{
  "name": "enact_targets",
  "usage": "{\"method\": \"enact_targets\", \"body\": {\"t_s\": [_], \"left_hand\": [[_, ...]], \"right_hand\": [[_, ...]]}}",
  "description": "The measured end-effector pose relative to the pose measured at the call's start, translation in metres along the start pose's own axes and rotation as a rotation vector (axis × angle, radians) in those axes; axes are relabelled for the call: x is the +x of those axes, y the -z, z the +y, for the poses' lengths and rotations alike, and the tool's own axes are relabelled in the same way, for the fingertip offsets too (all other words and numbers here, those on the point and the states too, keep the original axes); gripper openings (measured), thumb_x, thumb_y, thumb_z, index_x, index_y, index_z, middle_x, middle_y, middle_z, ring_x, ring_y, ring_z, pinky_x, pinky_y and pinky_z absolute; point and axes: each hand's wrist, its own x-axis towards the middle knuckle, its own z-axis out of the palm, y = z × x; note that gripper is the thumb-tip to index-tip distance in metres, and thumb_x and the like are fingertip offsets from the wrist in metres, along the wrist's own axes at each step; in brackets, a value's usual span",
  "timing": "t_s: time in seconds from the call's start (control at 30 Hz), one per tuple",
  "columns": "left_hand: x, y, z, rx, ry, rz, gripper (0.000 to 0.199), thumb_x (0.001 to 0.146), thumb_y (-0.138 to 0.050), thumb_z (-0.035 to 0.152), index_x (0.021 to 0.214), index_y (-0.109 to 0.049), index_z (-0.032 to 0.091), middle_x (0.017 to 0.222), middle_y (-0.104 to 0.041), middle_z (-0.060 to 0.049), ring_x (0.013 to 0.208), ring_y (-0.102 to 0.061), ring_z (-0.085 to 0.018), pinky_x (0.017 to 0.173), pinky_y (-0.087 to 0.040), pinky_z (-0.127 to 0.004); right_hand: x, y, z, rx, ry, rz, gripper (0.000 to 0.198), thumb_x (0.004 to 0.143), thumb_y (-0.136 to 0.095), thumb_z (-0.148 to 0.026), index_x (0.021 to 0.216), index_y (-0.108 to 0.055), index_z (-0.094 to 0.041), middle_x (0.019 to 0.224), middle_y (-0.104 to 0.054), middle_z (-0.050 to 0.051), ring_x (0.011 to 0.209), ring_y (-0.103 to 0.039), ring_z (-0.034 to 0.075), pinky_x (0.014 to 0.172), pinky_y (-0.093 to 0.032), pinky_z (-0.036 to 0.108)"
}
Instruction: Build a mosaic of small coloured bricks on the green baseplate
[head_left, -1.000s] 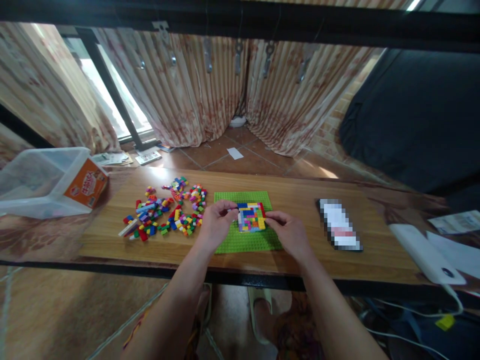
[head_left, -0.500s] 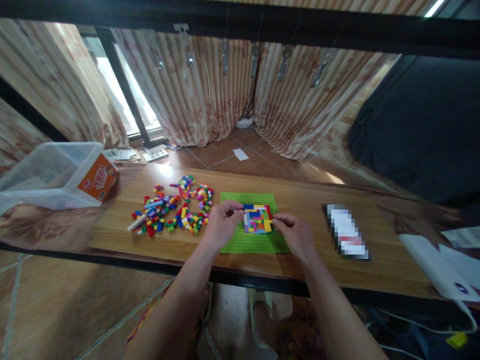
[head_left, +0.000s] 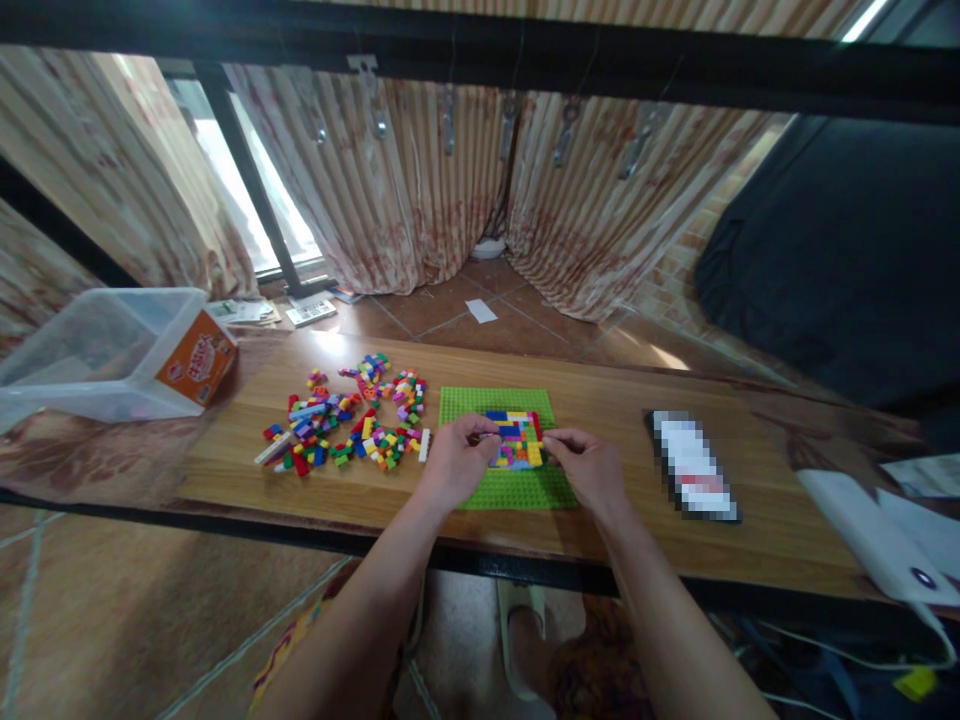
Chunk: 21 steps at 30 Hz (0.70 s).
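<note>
A green studded baseplate lies on the wooden table in front of me. On it is a flat, roughly square build of toy bricks in blue, red, yellow, white, pink and other colours. My left hand reaches over the build's left side and covers part of it. Its thumb and forefinger are pinched together; what they hold is too small to make out. At the build's right edge, my right hand has thumb and forefinger closed on the side by the yellow bricks.
Loose toy bricks are heaped left of the baseplate, with a long white brick at the heap's edge. A clear plastic bin stands at far left. A phone with a blurred screen lies on the right, papers beyond it.
My left hand has shifted right and slightly down, farther over the build. A long white brick now shows behind it. My right hand stays at the build's right edge.
</note>
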Motion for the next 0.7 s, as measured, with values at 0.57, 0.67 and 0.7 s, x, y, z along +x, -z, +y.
{"method": "enact_targets", "body": {"t_s": [0.57,0.67,0.7], "left_hand": [[-0.002,-0.006,0.011,-0.111,0.127,0.024,0.009,0.074,-0.061,0.018,0.081,-0.066,0.015,0.063,-0.062,0.002,0.054,-0.056,-0.01,0.049,-0.044,-0.019],[-0.003,-0.007,0.014,-0.142,0.147,0.025,0.01,0.075,-0.058,0.015,0.081,-0.066,0.015,0.067,-0.064,0.0,0.058,-0.059,-0.011,0.051,-0.047,-0.02],[-0.003,-0.008,0.013,-0.147,0.141,0.018,0.011,0.075,-0.058,0.015,0.082,-0.066,0.015,0.068,-0.065,0.0,0.06,-0.06,-0.011,0.053,-0.048,-0.02]], "right_hand": [[-0.003,0.002,-0.004,0.163,-0.114,0.026,0.035,0.073,-0.063,-0.05,0.081,-0.072,-0.017,0.071,-0.072,0.005,0.06,-0.062,0.015,0.055,-0.046,0.026],[-0.004,0.003,-0.006,0.133,-0.105,0.005,0.038,0.073,-0.064,-0.052,0.081,-0.072,-0.017,0.071,-0.072,0.006,0.06,-0.062,0.016,0.055,-0.045,0.026],[-0.004,0.002,-0.006,0.11,-0.095,-0.004,0.038,0.072,-0.065,-0.053,0.082,-0.073,-0.017,0.071,-0.072,0.006,0.06,-0.062,0.016,0.055,-0.045,0.027]]}}
